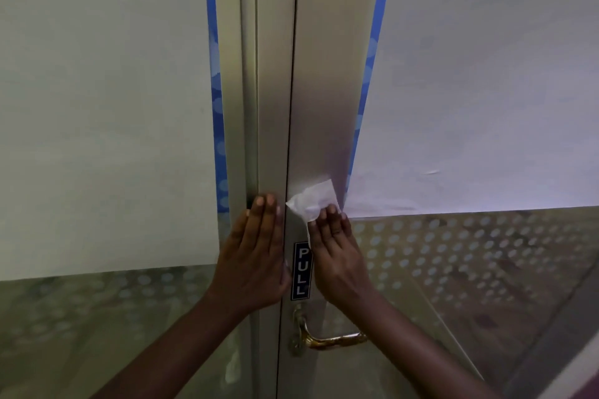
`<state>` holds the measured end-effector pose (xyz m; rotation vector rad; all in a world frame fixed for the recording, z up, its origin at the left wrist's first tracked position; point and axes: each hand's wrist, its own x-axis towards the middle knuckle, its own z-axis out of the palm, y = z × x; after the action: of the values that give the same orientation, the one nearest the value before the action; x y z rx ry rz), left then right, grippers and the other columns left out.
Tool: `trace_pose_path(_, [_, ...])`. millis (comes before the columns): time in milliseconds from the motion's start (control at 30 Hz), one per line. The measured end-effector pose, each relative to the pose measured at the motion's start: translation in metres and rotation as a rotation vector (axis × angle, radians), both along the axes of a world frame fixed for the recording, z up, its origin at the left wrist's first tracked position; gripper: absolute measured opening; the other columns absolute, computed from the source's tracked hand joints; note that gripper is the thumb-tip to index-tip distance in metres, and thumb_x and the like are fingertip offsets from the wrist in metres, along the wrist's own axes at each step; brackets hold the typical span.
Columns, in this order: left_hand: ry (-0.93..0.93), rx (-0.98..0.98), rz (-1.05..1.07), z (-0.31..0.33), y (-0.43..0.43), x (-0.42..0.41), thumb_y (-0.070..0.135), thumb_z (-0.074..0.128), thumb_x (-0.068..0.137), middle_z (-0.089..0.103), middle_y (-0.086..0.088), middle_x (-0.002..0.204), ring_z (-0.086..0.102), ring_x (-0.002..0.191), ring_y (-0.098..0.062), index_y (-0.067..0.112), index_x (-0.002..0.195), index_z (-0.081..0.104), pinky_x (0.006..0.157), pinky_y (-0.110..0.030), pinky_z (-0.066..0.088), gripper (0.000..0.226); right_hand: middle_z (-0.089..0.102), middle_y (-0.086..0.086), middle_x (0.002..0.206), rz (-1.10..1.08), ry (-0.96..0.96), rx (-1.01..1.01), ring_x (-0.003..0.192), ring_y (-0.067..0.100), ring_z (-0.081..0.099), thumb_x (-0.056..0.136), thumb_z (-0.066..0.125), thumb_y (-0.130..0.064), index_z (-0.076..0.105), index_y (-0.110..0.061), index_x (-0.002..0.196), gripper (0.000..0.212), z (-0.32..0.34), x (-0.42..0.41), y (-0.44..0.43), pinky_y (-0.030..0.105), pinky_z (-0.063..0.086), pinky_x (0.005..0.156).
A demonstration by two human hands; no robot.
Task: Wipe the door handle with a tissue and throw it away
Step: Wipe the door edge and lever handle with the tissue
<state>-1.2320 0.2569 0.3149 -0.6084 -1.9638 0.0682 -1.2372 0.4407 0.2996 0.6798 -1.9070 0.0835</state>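
From here, my right hand [340,256] covers the lower part of the tissue [312,199] and the right edge of the PULL sticker [301,272]. Both forearms [162,356] run off the bottom edge. The door handle [337,338] is smeared, and its base plate [296,343] is too blurred for me to make out.

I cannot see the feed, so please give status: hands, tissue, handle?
Left hand flat on frame. Right hand presses tissue on door stile. Handle below, untouched, nothing blocking it.

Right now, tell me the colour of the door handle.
The door handle is shiny gold, brass-like; the head view shows it.
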Motion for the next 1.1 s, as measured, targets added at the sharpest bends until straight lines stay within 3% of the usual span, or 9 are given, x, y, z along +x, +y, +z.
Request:
trace_pose_path(167, [0.048, 0.021, -0.008, 0.0, 0.004, -0.003, 0.032, 0.043, 0.08, -0.004, -0.023, 0.162, 0.002, 0.151, -0.038, -0.009, 0.149, 0.011, 0.124, -0.046, 0.002, 0.086, 0.041, 0.024, 0.141, -0.006, -0.051, 0.355, 0.138, 0.037, 0.031, 0.097, 0.036, -0.005, 0.042, 0.004, 0.135, 0.039, -0.024, 0.003, 0.045, 0.048, 0.024, 0.116])
trace_pose_path(267, [0.057, 0.011, -0.003, 0.001, 0.004, -0.002, 0.033, 0.044, 0.079, -0.005, -0.023, 0.162, 0.0, 0.151, -0.037, -0.009, 0.149, 0.011, 0.124, -0.046, 0.0, 0.088, 0.054, 0.019, 0.134, -0.044, -0.112, 0.637, 0.133, 0.032, 0.039, 0.098, 0.039, -0.013, 0.049, 0.001, 0.132, 0.038, -0.02, 0.017, 0.062, 0.047, 0.023, 0.116])
trace_pose_path(333, [0.051, 0.005, -0.01, 0.002, 0.002, -0.002, 0.035, 0.044, 0.078, -0.006, -0.023, 0.162, -0.001, 0.151, -0.037, -0.009, 0.149, 0.011, 0.124, -0.045, 0.0, 0.09, 0.054, 0.017, 0.135, -0.042, -0.115, 0.64, 0.134, 0.03, 0.04, 0.1, 0.033, -0.014, 0.048, 0.0, 0.133, 0.039, -0.001, 0.017, 0.062, 0.044, 0.02, 0.117])
trace_pose_path(500, [0.034, 0.017, -0.046, 0.002, 0.0, -0.004, 0.043, 0.041, 0.081, -0.006, -0.022, 0.162, 0.0, 0.151, -0.035, -0.008, 0.149, 0.011, 0.124, -0.045, 0.0, 0.09, 0.038, 0.027, 0.143, -0.053, -0.023, 0.37, 0.137, 0.039, 0.032, 0.1, 0.033, -0.007, 0.037, 0.006, 0.137, 0.04, 0.019, 0.0, 0.046, 0.05, 0.022, 0.116])
trace_pose_path(667, [0.043, -0.005, -0.034, 0.003, -0.002, -0.003, 0.045, 0.038, 0.084, -0.006, -0.021, 0.163, 0.0, 0.151, -0.035, -0.007, 0.149, 0.011, 0.125, -0.043, 0.0, 0.088, 0.052, 0.018, 0.138, -0.061, -0.18, 0.814, 0.134, 0.03, 0.04, 0.099, 0.041, -0.019, 0.044, 0.0, 0.136, 0.042, -0.031, 0.019, 0.061, 0.044, 0.015, 0.117])
trace_pose_path(733, [0.049, 0.0, -0.033, 0.004, -0.002, -0.002, 0.044, 0.036, 0.086, -0.006, -0.021, 0.163, 0.0, 0.151, -0.035, -0.007, 0.149, 0.011, 0.125, -0.043, 0.001, 0.086, 0.053, 0.016, 0.137, -0.038, -0.206, 0.726, 0.134, 0.026, 0.042, 0.1, 0.037, -0.018, 0.044, -0.002, 0.136, 0.04, -0.014, 0.014, 0.061, 0.042, 0.014, 0.119])
trace_pose_path(867, [0.049, 0.007, -0.013, 0.002, -0.002, -0.005, 0.05, 0.029, 0.091, -0.004, -0.023, 0.162, 0.001, 0.151, -0.036, -0.01, 0.147, 0.016, 0.124, -0.045, 0.002, 0.083, 0.047, 0.025, 0.137, -0.022, -0.058, 0.405, 0.135, 0.036, 0.037, 0.099, 0.04, -0.009, 0.046, 0.005, 0.133, 0.037, 0.026, -0.001, 0.055, 0.048, 0.024, 0.116])
trace_pose_path(1033, [0.061, -0.006, 0.026, -0.001, 0.0, -0.006, 0.07, 0.026, 0.09, -0.007, -0.022, 0.162, -0.002, 0.151, -0.035, -0.008, 0.149, 0.011, 0.124, -0.045, -0.001, 0.099, 0.061, 0.016, 0.127, -0.026, -0.162, 0.816, 0.126, 0.028, 0.052, 0.096, 0.046, -0.016, 0.057, -0.001, 0.126, 0.035, -0.009, 0.025, 0.057, 0.042, 0.025, 0.114])
trace_pose_path(1100, [0.057, -0.009, 0.038, -0.001, 0.0, -0.007, 0.073, 0.026, 0.089, -0.008, -0.023, 0.162, -0.003, 0.151, -0.035, -0.008, 0.149, 0.009, 0.124, -0.045, -0.001, 0.102, 0.059, 0.016, 0.13, -0.031, -0.132, 0.777, 0.128, 0.027, 0.049, 0.097, 0.046, -0.018, 0.054, -0.001, 0.129, 0.037, 0.007, 0.018, 0.058, 0.042, 0.022, 0.115])
